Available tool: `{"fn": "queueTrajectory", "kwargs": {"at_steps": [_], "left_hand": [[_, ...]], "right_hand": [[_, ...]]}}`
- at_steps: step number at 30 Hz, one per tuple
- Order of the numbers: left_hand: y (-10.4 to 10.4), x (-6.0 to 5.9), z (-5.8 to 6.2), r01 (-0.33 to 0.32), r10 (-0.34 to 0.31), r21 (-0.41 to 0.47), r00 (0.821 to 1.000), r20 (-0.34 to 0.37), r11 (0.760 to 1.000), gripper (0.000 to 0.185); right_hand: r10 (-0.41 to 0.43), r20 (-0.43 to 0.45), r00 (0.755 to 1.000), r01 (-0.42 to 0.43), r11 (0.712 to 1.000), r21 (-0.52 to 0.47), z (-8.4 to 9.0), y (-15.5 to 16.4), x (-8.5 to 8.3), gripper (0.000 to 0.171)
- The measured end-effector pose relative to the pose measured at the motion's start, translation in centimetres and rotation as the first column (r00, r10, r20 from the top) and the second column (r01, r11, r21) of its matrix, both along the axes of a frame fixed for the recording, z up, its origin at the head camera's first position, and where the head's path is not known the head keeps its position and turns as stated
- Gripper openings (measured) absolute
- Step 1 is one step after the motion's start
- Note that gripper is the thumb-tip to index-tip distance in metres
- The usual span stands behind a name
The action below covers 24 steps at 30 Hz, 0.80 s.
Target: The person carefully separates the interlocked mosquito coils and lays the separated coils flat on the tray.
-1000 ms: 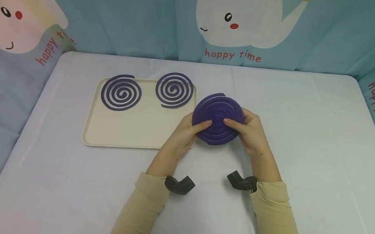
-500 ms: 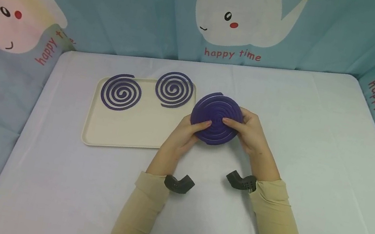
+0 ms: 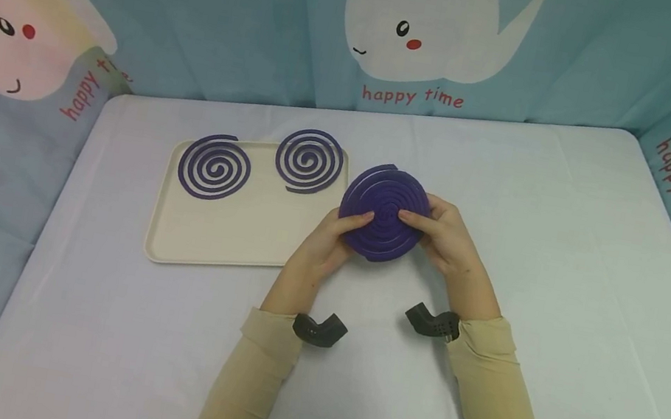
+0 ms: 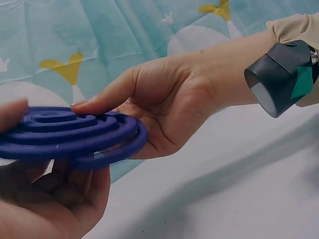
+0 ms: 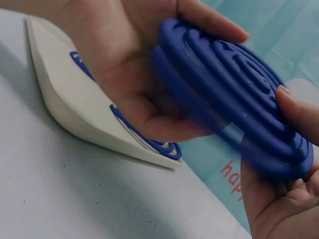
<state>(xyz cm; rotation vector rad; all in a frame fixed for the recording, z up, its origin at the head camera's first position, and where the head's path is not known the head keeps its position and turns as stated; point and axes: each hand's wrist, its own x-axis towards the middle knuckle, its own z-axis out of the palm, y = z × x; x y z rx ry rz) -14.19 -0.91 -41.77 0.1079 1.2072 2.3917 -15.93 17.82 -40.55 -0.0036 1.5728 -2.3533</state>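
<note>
Barely shifted from a second ago, the purple disc of stacked coils (image 3: 383,213) sits a touch further left and nearer the tray, held clear of the white worktop (image 3: 565,280). On the cream tray (image 3: 222,242) two single spiral coils, one at its left (image 3: 214,166) and one at its far edge (image 3: 309,161), already lie apart. The left hand (image 3: 330,242) grips the disc, thumb on top, fingers beneath; the right hand (image 3: 448,238) pinches the opposite rim the same way. Judging by its thickness in the wrist views, the disc has coils left to separate.
</note>
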Motion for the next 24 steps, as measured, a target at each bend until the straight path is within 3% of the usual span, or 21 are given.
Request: {"fn": "queueTrajectory", "kwargs": {"at_steps": [8,15,19,24], "left_hand": [[0.02,-0.08,0.19,-0.025,0.020,0.117,0.999,0.045,0.993,0.027],[-0.02,-0.13,0.10,-0.028,0.023,0.140,0.999,0.037,0.990,0.025],[-0.03,-0.10,0.28,-0.028,0.020,0.141,0.998,0.055,0.990,0.031],[-0.28,0.03,0.73,0.033,-0.041,0.237,0.999,0.029,0.971,0.062]], "right_hand": [[-0.014,-0.009,1.000,0.014,1.000,-0.017,0.18,0.17,0.20,0.031],[-0.026,0.007,1.000,0.026,0.998,-0.060,0.24,0.32,0.24,0.023],[-0.070,-0.024,0.997,0.069,0.995,-0.065,0.20,0.38,0.16,0.018],[-0.155,-0.072,0.985,0.153,0.988,-0.032,0.36,0.50,0.18,0.026]]}}
